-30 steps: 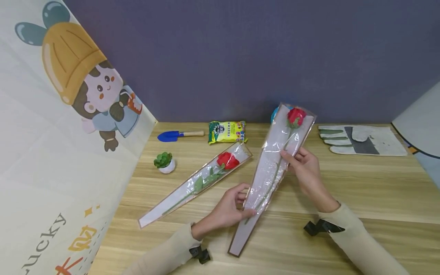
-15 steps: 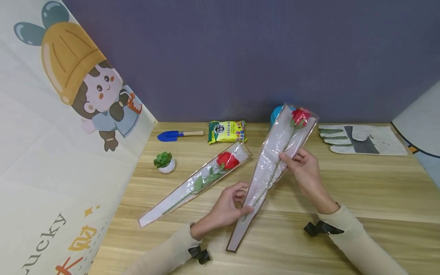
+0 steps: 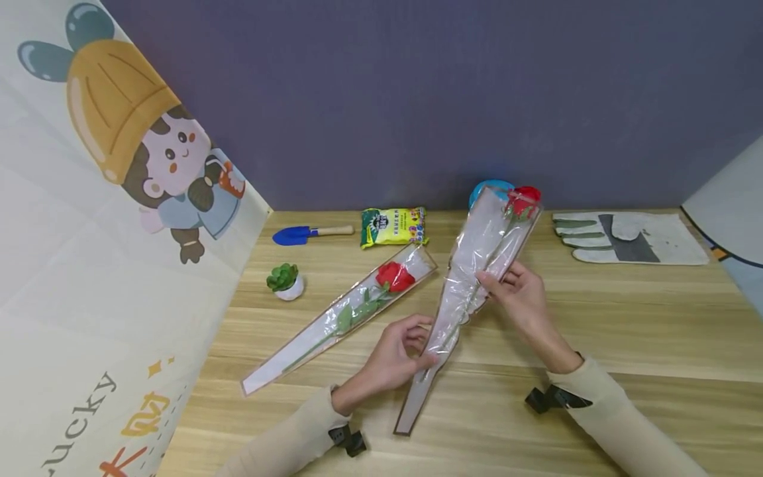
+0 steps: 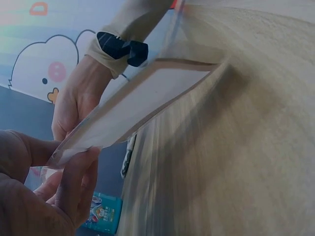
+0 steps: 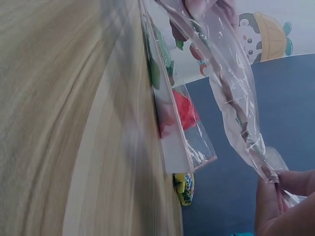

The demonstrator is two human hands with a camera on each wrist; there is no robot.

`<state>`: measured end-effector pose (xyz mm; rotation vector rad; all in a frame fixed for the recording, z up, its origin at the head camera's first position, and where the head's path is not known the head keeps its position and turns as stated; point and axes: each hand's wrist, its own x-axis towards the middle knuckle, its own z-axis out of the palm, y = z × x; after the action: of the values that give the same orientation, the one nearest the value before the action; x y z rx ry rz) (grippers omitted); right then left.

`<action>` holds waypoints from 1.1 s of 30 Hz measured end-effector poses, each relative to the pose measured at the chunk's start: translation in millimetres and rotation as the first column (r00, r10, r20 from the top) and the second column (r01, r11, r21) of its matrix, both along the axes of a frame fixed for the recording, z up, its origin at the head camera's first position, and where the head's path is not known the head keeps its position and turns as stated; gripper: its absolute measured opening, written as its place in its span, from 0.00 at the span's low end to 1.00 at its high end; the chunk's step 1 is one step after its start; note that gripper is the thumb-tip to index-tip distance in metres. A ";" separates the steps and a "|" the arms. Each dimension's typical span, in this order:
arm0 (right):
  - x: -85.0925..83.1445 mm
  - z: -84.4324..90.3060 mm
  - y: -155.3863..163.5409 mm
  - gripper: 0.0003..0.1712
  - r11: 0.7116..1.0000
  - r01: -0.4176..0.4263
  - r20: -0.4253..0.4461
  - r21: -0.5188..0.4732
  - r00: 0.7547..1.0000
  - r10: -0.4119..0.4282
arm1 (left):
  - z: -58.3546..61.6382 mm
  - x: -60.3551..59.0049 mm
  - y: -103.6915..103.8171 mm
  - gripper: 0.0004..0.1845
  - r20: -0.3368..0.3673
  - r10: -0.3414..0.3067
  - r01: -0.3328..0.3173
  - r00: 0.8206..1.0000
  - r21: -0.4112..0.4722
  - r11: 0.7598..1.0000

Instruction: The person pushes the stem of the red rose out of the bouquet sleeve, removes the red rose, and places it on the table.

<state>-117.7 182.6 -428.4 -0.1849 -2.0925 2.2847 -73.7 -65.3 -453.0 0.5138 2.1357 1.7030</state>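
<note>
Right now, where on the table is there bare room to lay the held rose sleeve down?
Bare wood lies right of the right hand, below the work gloves, and along the near table edge. The middle is crowded: the held rose sleeve, left hand, second wrapped rose, potted succulent.

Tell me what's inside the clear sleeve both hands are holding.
A red rose on a green stem sits inside the clear sleeve. The left hand and right hand cover parts of the stem.

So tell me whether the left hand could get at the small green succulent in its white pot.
Probably not yet: the left hand is gripping the wrapped red rose. The succulent stands unobstructed.
</note>
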 end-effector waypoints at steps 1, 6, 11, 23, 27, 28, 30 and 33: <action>-0.1 0.1 -1.1 0.12 1.000 0.005 0.001 -0.003 1.000 -0.005 | 0.0 -0.2 0.3 0.29 0.006 -0.001 0.001 1.000 0.004 1.000; -1.3 0.3 -4.7 0.15 1.000 -0.001 -0.013 0.031 1.000 0.002 | -0.5 -0.4 1.3 0.29 0.021 0.002 -0.003 1.000 0.023 1.000; 0.5 -2.0 -5.7 0.25 0.984 -0.039 -0.007 0.175 0.999 0.041 | 0.6 -0.3 1.5 0.29 0.002 0.009 -0.009 1.000 0.022 1.000; 8.3 -11.1 -18.1 0.28 0.964 -0.104 0.031 0.245 0.995 0.099 | 1.8 -1.9 -1.2 0.28 -0.048 0.021 -0.019 0.999 0.049 0.999; 12.6 -14.1 -26.1 0.27 0.970 -0.136 0.030 0.201 0.991 0.133 | 3.8 -3.6 -2.3 0.27 -0.072 0.028 -0.024 0.997 0.063 0.998; 13.3 -14.9 -27.6 0.26 0.972 -0.134 0.024 0.194 0.991 0.132 | 4.0 -3.8 -2.5 0.26 -0.077 0.030 -0.025 0.997 0.064 0.998; 14.2 -16.5 -29.8 0.26 0.976 -0.124 0.014 0.181 0.992 0.123 | 4.0 -4.0 -2.8 0.26 -0.081 0.034 -0.028 0.996 0.070 0.997; 14.6 -17.9 -31.1 0.25 0.979 -0.113 0.005 0.172 0.993 0.114 | 3.7 -3.9 -2.8 0.26 -0.086 0.038 -0.032 0.996 0.073 0.997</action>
<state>-103.0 151.5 -446.3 -0.0545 -2.3405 2.1431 -77.6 -68.1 -449.3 0.5840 2.1621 1.8128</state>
